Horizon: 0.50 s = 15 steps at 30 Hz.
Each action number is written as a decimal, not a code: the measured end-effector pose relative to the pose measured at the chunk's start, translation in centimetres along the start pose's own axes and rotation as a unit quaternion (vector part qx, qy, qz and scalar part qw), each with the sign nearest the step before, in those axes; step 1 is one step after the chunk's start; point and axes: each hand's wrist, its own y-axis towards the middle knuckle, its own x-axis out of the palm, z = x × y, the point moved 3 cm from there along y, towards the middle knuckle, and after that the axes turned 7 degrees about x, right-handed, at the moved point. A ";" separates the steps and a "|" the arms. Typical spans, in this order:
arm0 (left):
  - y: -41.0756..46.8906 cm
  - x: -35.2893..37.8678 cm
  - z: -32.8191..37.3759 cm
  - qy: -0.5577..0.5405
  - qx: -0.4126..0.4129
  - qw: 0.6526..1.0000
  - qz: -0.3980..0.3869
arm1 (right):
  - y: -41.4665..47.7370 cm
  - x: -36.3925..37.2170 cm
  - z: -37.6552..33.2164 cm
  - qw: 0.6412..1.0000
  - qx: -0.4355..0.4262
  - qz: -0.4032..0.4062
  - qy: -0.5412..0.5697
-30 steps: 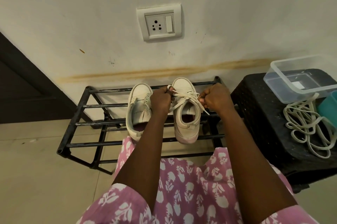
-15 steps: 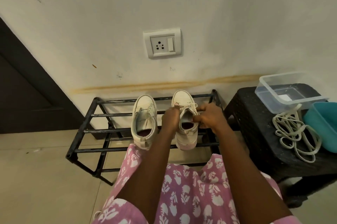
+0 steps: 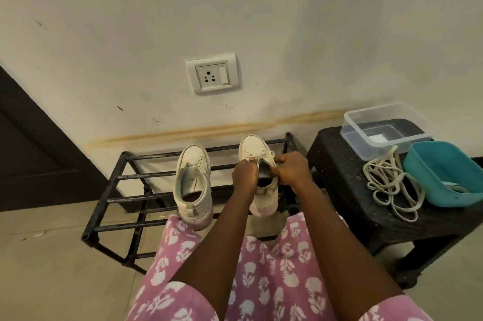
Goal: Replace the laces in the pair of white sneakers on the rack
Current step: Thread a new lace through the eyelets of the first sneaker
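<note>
Two white sneakers stand toes to the wall on a black metal rack. The left sneaker has no lace and its tongue lies open. On the right sneaker both my hands work at the lace near the throat. My left hand pinches the lace on the shoe's left side. My right hand grips the lace on the right side. Most of the lace is hidden under my fingers. A loose pile of cream laces lies on the black stool to the right.
The black plastic stool stands right of the rack, carrying a clear plastic box and a teal tub. A wall socket is above the rack. My pink floral skirt fills the foreground. A dark door frame is at left.
The hands moved from pulling the lace ends apart above the right sneaker to close together at its throat. The camera tilted up, so everything sits lower in view.
</note>
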 end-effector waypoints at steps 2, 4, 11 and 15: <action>-0.8 -0.1 1.6 0.073 0.025 0.994 0.080 | -0.4 -1.7 0.0 1.000 0.002 -0.005 0.012; -2.0 0.4 4.2 0.155 0.102 0.973 0.139 | -0.1 -4.8 -0.2 0.999 0.004 0.033 -0.007; -7.6 12.7 15.6 0.206 0.354 0.912 -0.033 | 0.4 -20.9 4.8 0.950 0.065 0.260 -0.163; -10.3 19.6 17.8 0.319 0.462 0.803 -0.200 | 0.7 -25.8 8.6 0.945 0.097 0.198 -0.243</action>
